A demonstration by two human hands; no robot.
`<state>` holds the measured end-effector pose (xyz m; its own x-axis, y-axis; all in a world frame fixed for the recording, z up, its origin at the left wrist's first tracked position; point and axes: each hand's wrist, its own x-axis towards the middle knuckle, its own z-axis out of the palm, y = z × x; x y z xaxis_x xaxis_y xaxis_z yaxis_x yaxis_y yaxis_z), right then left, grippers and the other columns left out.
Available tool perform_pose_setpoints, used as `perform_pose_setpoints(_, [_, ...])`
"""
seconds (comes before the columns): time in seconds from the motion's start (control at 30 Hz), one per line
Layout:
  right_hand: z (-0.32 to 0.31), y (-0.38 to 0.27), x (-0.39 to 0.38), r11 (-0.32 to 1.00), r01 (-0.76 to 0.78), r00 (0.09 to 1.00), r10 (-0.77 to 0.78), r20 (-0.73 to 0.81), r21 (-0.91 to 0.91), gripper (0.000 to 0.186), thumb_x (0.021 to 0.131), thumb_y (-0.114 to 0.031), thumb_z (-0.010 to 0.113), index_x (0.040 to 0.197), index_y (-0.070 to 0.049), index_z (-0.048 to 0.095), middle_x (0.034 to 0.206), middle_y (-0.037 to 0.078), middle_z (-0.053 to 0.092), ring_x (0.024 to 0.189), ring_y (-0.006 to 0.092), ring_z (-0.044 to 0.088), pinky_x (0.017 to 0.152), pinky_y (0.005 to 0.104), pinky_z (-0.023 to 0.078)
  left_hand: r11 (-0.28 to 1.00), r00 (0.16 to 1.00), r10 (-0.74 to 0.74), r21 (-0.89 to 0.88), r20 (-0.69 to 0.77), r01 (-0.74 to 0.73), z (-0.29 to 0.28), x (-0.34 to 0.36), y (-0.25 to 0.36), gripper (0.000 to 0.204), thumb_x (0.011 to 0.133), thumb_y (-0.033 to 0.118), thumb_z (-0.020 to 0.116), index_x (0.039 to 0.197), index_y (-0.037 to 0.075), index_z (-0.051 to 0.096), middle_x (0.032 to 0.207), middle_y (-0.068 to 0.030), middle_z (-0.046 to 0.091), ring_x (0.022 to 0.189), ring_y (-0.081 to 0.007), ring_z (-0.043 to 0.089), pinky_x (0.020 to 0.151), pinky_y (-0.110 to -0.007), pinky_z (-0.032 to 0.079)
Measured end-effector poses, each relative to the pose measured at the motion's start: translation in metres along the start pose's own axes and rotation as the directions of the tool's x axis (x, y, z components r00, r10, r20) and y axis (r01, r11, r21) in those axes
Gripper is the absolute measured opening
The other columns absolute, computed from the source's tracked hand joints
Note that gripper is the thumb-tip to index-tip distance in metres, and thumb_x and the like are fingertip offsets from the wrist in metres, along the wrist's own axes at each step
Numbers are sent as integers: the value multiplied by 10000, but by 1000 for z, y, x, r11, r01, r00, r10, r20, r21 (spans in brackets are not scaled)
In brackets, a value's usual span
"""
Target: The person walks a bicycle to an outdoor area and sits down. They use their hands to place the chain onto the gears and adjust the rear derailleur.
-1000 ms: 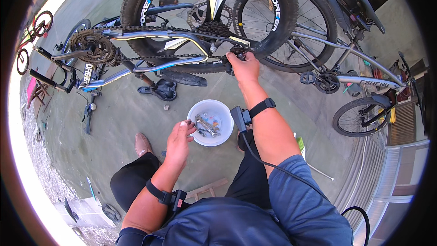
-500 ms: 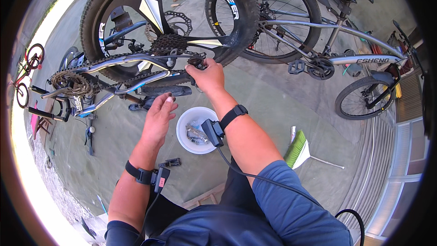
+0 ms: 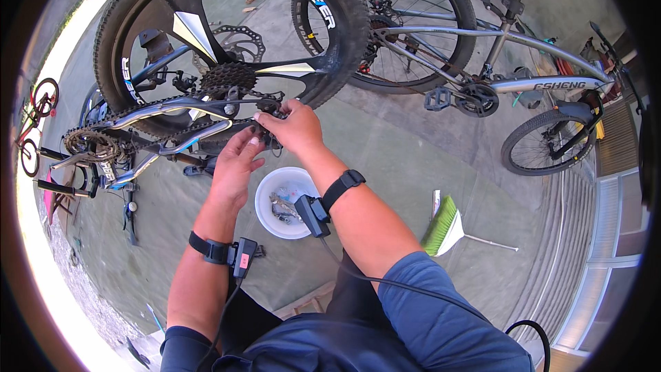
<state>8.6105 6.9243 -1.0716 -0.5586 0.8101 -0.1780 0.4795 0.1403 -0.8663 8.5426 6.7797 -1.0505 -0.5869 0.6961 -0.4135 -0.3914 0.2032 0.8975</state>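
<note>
In front of me is a bicycle whose rear wheel (image 3: 348, 62) is black with broad spokes. Its cassette (image 3: 228, 81) and silver frame tube (image 3: 148, 111) face my side. My right hand (image 3: 297, 129) is closed, thumb and fingers gripping the rear derailleur (image 3: 270, 105), which they partly cover. Just below and left of it, my left hand (image 3: 234, 169) has its fingertips drawn together at the derailleur's lower end. What they pinch there is too small to make out. The chain runs left to the chainrings (image 3: 89, 145).
A white bucket (image 3: 259, 200) with metal parts stands on the floor below my hands. A second, grey bicycle (image 3: 523, 86) is at the far right. A green broom head (image 3: 441, 227) lies to the right. A red bicycle (image 3: 43, 100) is at the far left.
My left hand has risen to the derailleur and its fingers have closed there. My right hand stays on the derailleur. The bicycle and bucket sit further left in view.
</note>
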Motion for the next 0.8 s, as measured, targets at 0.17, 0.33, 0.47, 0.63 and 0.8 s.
perform_pose_setpoints(0.17, [-8, 4, 0, 999, 27, 999, -28, 24, 48, 558, 678, -520, 801, 847, -5, 670, 786, 162, 693, 726, 297, 676, 667, 381, 526, 995, 997, -70, -68, 40, 73, -3, 1, -18, 450, 986, 213, 579, 1392, 56, 463, 1263, -50, 582, 1107, -179, 580, 907, -355, 494])
perform_pose_setpoints(0.33, [-13, 16, 2, 992, 87, 996, -88, 4, 95, 546, 694, -486, 810, 902, 4, 691, 797, 134, 700, 710, 243, 673, 647, 359, 521, 985, 982, -40, -156, 186, 70, 8, 7, -30, 442, 991, 180, 569, 1390, 31, 454, 1200, -45, 594, 1070, -148, 585, 899, -327, 500])
perform_pose_setpoints(0.47, [-24, 10, 2, 992, 101, 995, -102, 8, 76, 486, 702, -422, 815, 915, -1, 697, 795, 117, 672, 705, 228, 637, 649, 348, 508, 974, 977, -35, -213, 211, 80, 15, 9, -27, 437, 994, 168, 558, 1392, 21, 450, 1193, -53, 593, 1064, -152, 586, 905, -318, 497])
perform_pose_setpoints(0.63, [-25, 14, 5, 984, 155, 988, -155, -5, 84, 435, 723, -366, 804, 945, -11, 688, 856, 121, 661, 768, 228, 634, 698, 347, 508, 968, 975, -22, -239, 223, 76, 19, 10, -24, 433, 997, 169, 554, 1387, 11, 451, 1205, -61, 590, 1087, -162, 588, 914, -316, 492])
perform_pose_setpoints(0.8, [-26, 11, 4, 964, 168, 985, -174, 10, 204, 412, 743, -314, 793, 973, 5, 672, 893, 131, 677, 796, 226, 645, 721, 352, 513, 965, 975, -12, -251, 224, 69, 20, 8, -22, 434, 999, 171, 550, 1391, 15, 449, 1216, -64, 589, 1098, -171, 596, 914, -317, 490])
